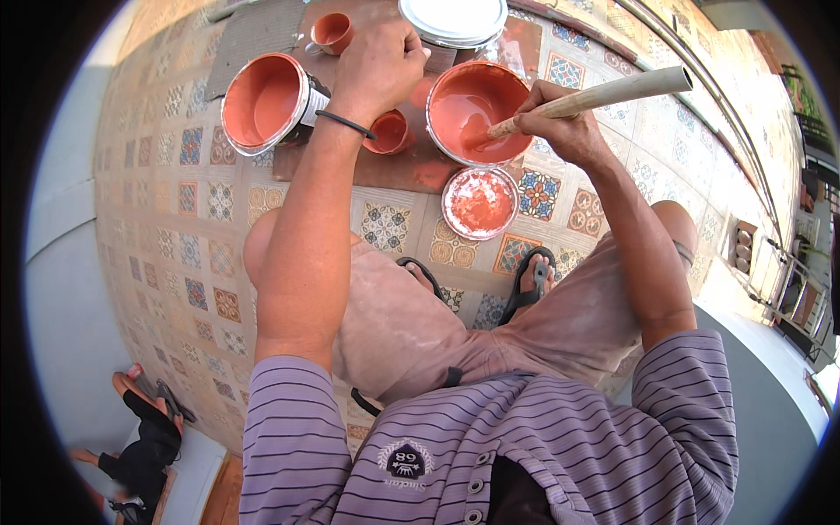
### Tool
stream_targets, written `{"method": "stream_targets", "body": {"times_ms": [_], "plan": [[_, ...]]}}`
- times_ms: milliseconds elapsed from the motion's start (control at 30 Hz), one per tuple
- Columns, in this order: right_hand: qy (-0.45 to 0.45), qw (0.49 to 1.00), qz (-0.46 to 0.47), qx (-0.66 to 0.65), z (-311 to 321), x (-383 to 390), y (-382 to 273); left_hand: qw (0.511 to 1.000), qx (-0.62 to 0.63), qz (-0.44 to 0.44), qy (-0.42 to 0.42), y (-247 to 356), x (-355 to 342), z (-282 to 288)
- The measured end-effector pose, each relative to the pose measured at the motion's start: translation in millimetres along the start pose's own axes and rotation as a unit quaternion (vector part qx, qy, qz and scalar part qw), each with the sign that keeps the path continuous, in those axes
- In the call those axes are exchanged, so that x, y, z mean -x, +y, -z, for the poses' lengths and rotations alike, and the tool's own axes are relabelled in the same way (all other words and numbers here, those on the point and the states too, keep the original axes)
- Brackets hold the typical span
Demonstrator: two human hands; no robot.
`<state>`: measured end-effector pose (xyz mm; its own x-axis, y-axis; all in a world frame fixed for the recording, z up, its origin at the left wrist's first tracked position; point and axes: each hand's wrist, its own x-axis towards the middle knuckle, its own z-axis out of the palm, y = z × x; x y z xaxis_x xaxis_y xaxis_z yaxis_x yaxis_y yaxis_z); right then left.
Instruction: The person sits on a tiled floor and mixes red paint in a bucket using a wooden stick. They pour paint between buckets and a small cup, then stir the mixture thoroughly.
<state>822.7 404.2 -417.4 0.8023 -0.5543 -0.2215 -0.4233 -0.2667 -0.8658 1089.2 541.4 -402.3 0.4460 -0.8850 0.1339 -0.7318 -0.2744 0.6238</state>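
Note:
My right hand grips a pale, round stirring stick slantwise. Its lower end dips into the orange-red paint in a round bucket. My left hand is closed above the board, left of that bucket; what its curled fingers hold, if anything, is hidden. Under the left wrist sits a small red cup, partly covered by my arm. Another red cup stands beyond the hand. To the left a second bucket, coated inside with the same paint, leans slightly toward me.
A paint-smeared lid lies in front of the stirred bucket. Behind is a white lid on a brown board. Grey corrugated sheet lies at the far left. Another person in black is at the lower left, by the wall.

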Motion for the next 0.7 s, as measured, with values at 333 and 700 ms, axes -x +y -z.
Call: {"method": "stream_targets", "body": {"times_ms": [333,700], "plan": [[0.013,1.000,0.009,0.016,13,5,-3,0.999,-0.001,0.023,-0.026,3,1,-3],[0.095,0.993,0.044,0.051,7,-4,1,1.000,-0.008,0.011,-0.024,1,0,-7]]}}
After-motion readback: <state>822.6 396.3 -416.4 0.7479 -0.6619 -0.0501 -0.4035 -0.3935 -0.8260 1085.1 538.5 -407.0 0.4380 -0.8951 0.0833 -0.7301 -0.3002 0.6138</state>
